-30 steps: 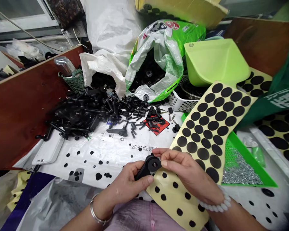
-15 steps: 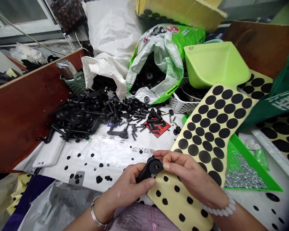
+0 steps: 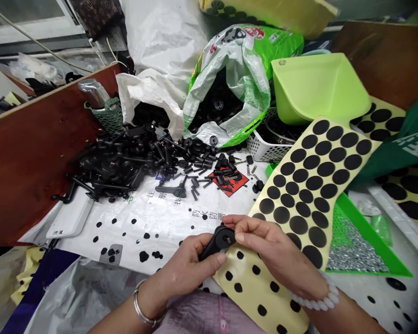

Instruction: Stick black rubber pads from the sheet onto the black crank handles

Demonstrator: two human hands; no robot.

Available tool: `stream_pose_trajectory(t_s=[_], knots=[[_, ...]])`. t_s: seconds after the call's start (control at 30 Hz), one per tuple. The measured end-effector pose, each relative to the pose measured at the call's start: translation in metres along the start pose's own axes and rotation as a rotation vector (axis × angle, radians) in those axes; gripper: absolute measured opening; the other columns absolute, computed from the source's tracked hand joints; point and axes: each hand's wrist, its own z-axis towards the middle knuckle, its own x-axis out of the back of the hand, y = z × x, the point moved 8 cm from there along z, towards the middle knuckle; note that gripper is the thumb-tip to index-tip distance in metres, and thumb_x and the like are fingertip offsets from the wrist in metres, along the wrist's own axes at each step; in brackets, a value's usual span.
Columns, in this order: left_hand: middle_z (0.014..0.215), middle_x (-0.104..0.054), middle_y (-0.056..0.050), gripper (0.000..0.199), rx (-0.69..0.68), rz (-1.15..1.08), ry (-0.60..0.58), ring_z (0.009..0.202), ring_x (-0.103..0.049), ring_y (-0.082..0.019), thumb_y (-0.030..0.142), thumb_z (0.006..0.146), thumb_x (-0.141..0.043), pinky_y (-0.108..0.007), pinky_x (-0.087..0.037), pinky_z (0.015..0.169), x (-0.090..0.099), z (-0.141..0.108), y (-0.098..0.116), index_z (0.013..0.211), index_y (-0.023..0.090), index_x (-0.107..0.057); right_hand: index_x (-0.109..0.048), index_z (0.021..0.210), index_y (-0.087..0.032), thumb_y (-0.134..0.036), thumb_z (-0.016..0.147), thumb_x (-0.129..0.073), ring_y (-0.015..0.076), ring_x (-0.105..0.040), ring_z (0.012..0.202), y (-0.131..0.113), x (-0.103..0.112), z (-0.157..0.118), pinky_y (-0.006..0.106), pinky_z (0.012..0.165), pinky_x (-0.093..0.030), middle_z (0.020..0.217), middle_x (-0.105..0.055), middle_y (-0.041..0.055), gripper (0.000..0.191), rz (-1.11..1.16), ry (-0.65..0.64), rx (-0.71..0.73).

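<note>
My left hand [image 3: 191,260] is closed round the arm of a black crank handle [image 3: 214,243], holding it over the near edge of the work surface. The handle's round end, with a square hole in its face, points right. Thumb and fingertips of my right hand [image 3: 264,246] pinch the rim of that round end. Whether a thin disc is also between those fingertips, I cannot make out. Beneath the right hand lies a cream sheet of round black stickers [image 3: 299,199]. Its lower part carries small black dots and reaches my lap.
A heap of black crank handles [image 3: 114,162] lies at the left, with loose small black parts [image 3: 223,162] beside it. Behind stand an open green-and-white bag [image 3: 244,88] and a lime-green scoop-shaped bin [image 3: 316,88]. At the right, a green tray [image 3: 397,269] holds small metal pieces.
The camera view has shifted slightly. The round end of the handle has tilted a little in my hands, and both hands keep their grip.
</note>
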Motion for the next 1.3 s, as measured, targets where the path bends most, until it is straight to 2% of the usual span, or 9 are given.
stream_pose_trajectory(t_s=[0.13, 0.43, 0.67, 0.87, 0.97, 1.03, 1.13, 1.23, 1.3], knots=[[0.064, -0.048, 0.002, 0.034, 0.016, 0.024, 0.015, 0.057, -0.042, -0.010, 0.044, 0.083, -0.056, -0.021, -0.030, 0.049, 0.000, -0.001, -0.001, 0.090, 0.011, -0.059, -0.059, 0.065, -0.018, -0.030, 0.077, -0.064, 0.0279, -0.045, 0.121, -0.003, 0.000, 0.000, 0.041, 0.102, -0.031, 0.115, -0.060, 0.0083, 0.017, -0.035, 0.030, 0.000], [0.052, -0.046, 0.004, 0.041, 0.023, 0.056, 0.135, 0.045, -0.035, -0.007, 0.052, 0.085, -0.048, -0.020, -0.027, 0.043, 0.001, 0.004, -0.001, 0.067, 0.015, -0.050, -0.059, 0.065, -0.019, -0.032, 0.075, -0.060, 0.0275, -0.052, 0.112, -0.003, 0.003, 0.003, 0.041, 0.098, -0.035, 0.117, -0.059, 0.0086, 0.016, -0.204, 0.106, 0.024], [0.051, -0.044, 0.004, 0.041, 0.014, 0.093, 0.162, 0.046, -0.036, -0.008, 0.052, 0.085, -0.047, -0.021, -0.028, 0.043, -0.001, 0.003, 0.002, 0.063, 0.017, -0.046, -0.057, 0.067, -0.021, -0.029, 0.079, -0.054, 0.0269, -0.051, 0.110, -0.015, 0.006, -0.006, 0.044, 0.098, -0.033, 0.114, -0.057, 0.0092, 0.015, -0.479, 0.305, 0.266], [0.055, -0.044, 0.004, 0.036, -0.039, 0.222, 0.217, 0.050, -0.037, -0.009, 0.045, 0.088, -0.045, -0.022, -0.029, 0.047, 0.003, -0.001, 0.003, 0.067, 0.016, -0.050, -0.056, 0.075, -0.020, -0.023, 0.083, -0.049, 0.0286, -0.051, 0.107, -0.029, -0.006, -0.019, 0.045, 0.091, -0.038, 0.103, -0.057, 0.0125, 0.011, -0.757, 0.404, 0.473], [0.058, -0.044, 0.003, 0.032, -0.088, 0.318, 0.275, 0.053, -0.038, -0.010, 0.042, 0.089, -0.046, -0.023, -0.030, 0.049, 0.009, -0.007, 0.005, 0.072, 0.015, -0.054, -0.053, 0.085, -0.020, -0.026, 0.081, -0.053, 0.0271, -0.055, 0.094, -0.032, -0.003, -0.023, 0.044, 0.082, -0.042, 0.093, -0.057, 0.0101, 0.007, -0.788, 0.467, 0.478], [0.059, -0.044, 0.003, 0.030, -0.126, 0.368, 0.288, 0.054, -0.038, -0.011, 0.040, 0.089, -0.047, -0.023, -0.030, 0.050, 0.011, -0.010, 0.009, 0.074, 0.015, -0.054, -0.051, 0.091, -0.021, -0.032, 0.080, -0.057, 0.0216, -0.055, 0.078, -0.026, 0.000, -0.019, 0.037, 0.072, -0.045, 0.084, -0.056, 0.0051, 0.017, -0.648, 0.417, 0.376], [0.057, -0.043, 0.003, 0.031, -0.173, 0.375, 0.250, 0.052, -0.038, -0.010, 0.041, 0.089, -0.046, -0.023, -0.030, 0.049, 0.008, -0.012, 0.013, 0.073, 0.016, -0.054, -0.051, 0.086, -0.022, -0.037, 0.081, -0.059, 0.0138, -0.050, 0.061, -0.011, -0.011, -0.007, 0.026, 0.056, -0.043, 0.067, -0.050, -0.0029, 0.018, -0.351, 0.177, 0.194], [0.050, -0.041, 0.003, 0.040, -0.133, 0.286, 0.238, 0.047, -0.037, -0.010, 0.045, 0.089, -0.043, -0.023, -0.029, 0.047, 0.007, -0.012, 0.009, 0.062, 0.017, -0.050, -0.052, 0.078, -0.020, -0.034, 0.082, -0.058, 0.0102, -0.045, 0.055, -0.009, -0.022, -0.002, 0.022, 0.051, -0.038, 0.058, -0.044, -0.0060, 0.016, -0.207, 0.046, 0.143], [0.046, -0.041, 0.003, 0.046, -0.080, 0.238, 0.245, 0.045, -0.037, -0.010, 0.049, 0.088, -0.042, -0.023, -0.029, 0.046, 0.009, -0.013, 0.005, 0.057, 0.017, -0.048, -0.054, 0.081, -0.020, -0.032, 0.084, -0.055, 0.0093, -0.045, 0.052, -0.008, -0.026, -0.001, 0.022, 0.050, -0.038, 0.057, -0.047, -0.0060, 0.013, -0.155, -0.004, 0.107]])
